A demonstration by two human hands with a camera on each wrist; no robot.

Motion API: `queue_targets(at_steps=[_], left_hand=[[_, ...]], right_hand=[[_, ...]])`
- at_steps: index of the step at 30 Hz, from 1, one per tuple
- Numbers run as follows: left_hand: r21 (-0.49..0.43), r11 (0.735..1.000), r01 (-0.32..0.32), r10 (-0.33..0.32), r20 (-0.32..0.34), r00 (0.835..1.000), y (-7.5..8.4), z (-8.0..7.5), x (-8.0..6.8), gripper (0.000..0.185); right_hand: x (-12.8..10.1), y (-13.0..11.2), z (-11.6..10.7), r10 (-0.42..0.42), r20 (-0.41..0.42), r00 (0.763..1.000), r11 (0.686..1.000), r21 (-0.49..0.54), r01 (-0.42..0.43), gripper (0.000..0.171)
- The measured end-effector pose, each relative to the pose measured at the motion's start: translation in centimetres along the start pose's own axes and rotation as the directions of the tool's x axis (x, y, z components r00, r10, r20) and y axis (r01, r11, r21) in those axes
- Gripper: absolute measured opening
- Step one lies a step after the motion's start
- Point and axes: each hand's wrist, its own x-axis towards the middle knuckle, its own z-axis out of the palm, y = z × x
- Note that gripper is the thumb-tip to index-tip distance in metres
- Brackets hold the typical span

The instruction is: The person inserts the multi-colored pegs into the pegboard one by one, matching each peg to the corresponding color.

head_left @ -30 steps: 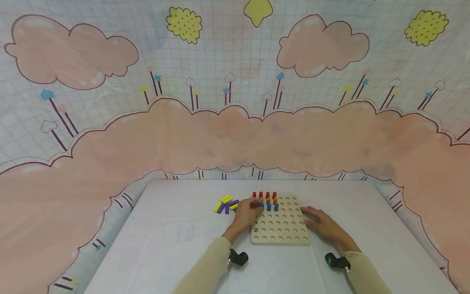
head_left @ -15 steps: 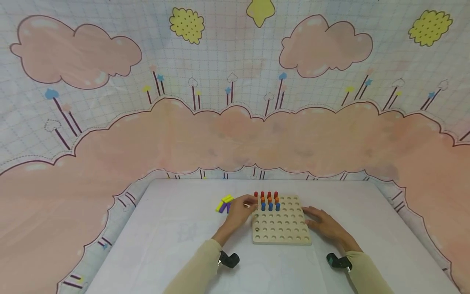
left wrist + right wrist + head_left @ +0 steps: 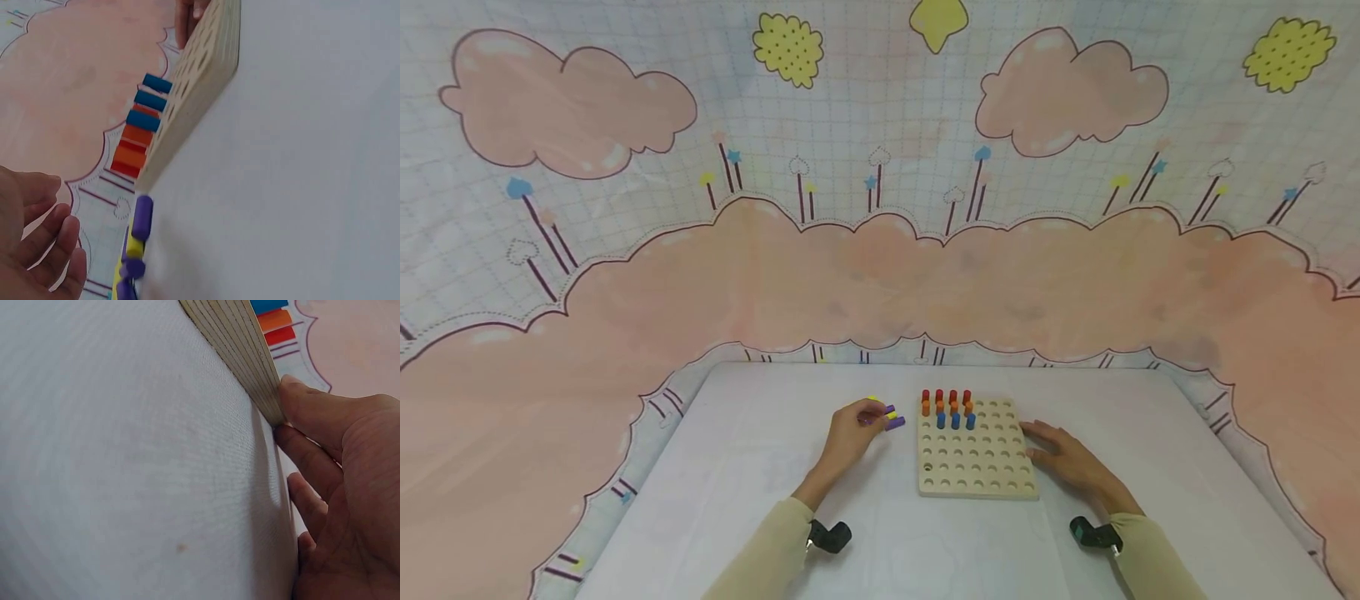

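Note:
A wooden pegboard (image 3: 977, 467) lies on the white table. Red pegs (image 3: 946, 396), orange pegs (image 3: 947, 408) and three blue pegs (image 3: 956, 422) stand in its far left holes. My left hand (image 3: 850, 433) hovers just left of the board, by a small pile of loose purple and yellow pegs (image 3: 891, 417). In the left wrist view its fingers (image 3: 53, 247) are loosely bent and hold nothing, a short gap from the purple peg (image 3: 142, 217). My right hand (image 3: 1063, 462) lies flat on the table, straight fingers (image 3: 312, 419) touching the board's right edge (image 3: 237, 344).
The table (image 3: 760, 500) is covered in white cloth. A pink-cloud backdrop (image 3: 880, 275) curves round its far and side edges. A black wrist camera (image 3: 829, 537) sits on each cream sleeve. Most of the board's holes hold nothing.
My left hand has drawn back from the blue pegs on the board and moved left to the loose pegs. The right hand has stayed against the board.

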Motion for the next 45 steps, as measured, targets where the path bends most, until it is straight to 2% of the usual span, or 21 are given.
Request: queue_targets(at_steps=[5,9,17,23,30,41,45], left_hand=[[0.018,0.999,0.027,-0.026,-0.037,0.999,-1.4,-1.5,0.2,0.019],[0.052,0.996,0.074,-0.071,-0.055,0.996,-2.6,-2.6,0.5,0.020],[0.129,0.982,0.140,-0.139,-0.016,0.990,-4.2,-4.0,0.6,0.023],[0.153,0.975,0.159,-0.165,0.024,0.986,-5.0,-4.2,1.2,0.026],[0.226,0.959,0.172,-0.193,0.074,0.978,-5.7,-4.3,1.9,0.028],[0.273,0.947,0.167,-0.199,0.092,0.976,-6.1,-3.9,2.3,0.027],[0.286,0.938,0.196,-0.230,0.091,0.969,-5.8,-4.0,2.2,0.025]], right_hand=[[0.2,0.2,0.0,-0.001,-0.002,1.000,1.000,0.001,0.001,0.061],[0.2,0.4,0.1,0.023,0.005,1.000,0.999,0.024,-0.023,0.062],[-0.2,0.2,0.3,0.025,0.010,1.000,0.998,0.054,-0.026,0.060],[-0.4,0.0,0.2,0.016,0.006,1.000,0.999,0.046,-0.016,0.059],[-0.2,0.1,0.3,0.029,0.012,0.999,0.998,0.061,-0.030,0.060],[0.1,0.3,0.3,0.032,0.002,0.999,0.999,0.042,-0.032,0.062],[0.1,0.1,0.3,0.035,-0.001,0.999,0.999,0.037,-0.035,0.061]])
